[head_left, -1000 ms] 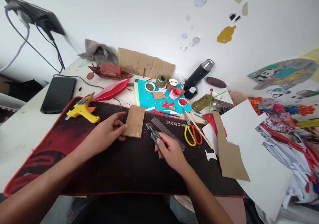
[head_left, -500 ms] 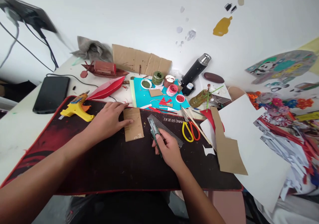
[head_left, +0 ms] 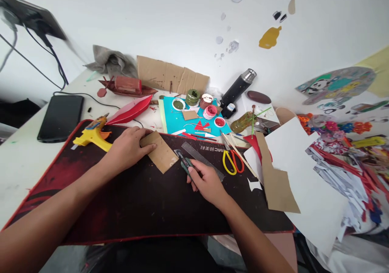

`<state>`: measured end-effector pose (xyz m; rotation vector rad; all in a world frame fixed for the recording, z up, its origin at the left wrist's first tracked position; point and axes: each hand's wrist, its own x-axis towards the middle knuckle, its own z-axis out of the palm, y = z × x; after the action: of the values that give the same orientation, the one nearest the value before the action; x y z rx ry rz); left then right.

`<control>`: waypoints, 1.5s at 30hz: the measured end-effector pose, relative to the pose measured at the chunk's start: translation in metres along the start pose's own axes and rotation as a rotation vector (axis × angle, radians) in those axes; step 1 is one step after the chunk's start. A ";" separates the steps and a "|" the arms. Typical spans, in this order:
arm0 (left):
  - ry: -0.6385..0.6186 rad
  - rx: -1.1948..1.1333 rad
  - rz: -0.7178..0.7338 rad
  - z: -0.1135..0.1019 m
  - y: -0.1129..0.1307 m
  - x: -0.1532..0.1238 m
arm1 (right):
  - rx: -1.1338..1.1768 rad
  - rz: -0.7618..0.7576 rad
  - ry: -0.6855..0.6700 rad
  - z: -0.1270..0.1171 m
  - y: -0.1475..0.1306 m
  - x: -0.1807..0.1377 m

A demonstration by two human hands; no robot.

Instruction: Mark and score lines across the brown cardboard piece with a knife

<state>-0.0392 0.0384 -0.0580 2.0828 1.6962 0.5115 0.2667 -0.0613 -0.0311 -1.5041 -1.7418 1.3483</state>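
My left hand [head_left: 129, 147] grips the upper left edge of a small brown cardboard piece [head_left: 162, 153], with the thumb on top and the other fingers along its far side. The cardboard is turned at a slant on the dark desk mat [head_left: 136, 208]. In my right hand [head_left: 205, 180] is a dark green utility knife [head_left: 184, 161], its tip pointing at the cardboard's right corner. Whether the tip touches it I cannot tell. A clear ruler [head_left: 199, 155] lies on the mat just beyond the knife.
Scissors [head_left: 233, 161] and thin sticks lie right of the ruler, by a larger cardboard offcut [head_left: 281, 188]. A yellow glue gun [head_left: 94, 136] and a phone [head_left: 60, 117] are at left. Open paint jars [head_left: 192, 97] stand behind on a blue sheet [head_left: 170, 121], near a black flask [head_left: 238, 88].
The cardboard piece has been rotated from nearly straight to a slant by my left hand. The knife has tilted lower toward the left and now sits closer to the cardboard, clear of the ruler.
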 end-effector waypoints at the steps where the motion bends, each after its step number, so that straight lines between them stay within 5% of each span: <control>1: -0.002 -0.003 -0.001 0.000 -0.001 -0.001 | -0.089 -0.016 -0.033 -0.004 -0.004 0.002; 5: -0.002 -0.022 -0.008 0.001 -0.001 -0.002 | -0.432 -0.094 -0.051 -0.014 -0.020 0.009; 14: 0.045 -0.073 0.020 0.005 -0.002 -0.007 | -0.795 -0.039 -0.167 -0.019 -0.041 0.018; 45: 0.035 -0.088 0.034 0.007 -0.004 -0.009 | -1.189 0.072 -0.342 -0.011 -0.082 0.033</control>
<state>-0.0408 0.0299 -0.0669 2.0544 1.6293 0.6260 0.2280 -0.0193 0.0380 -1.9299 -3.0058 0.5266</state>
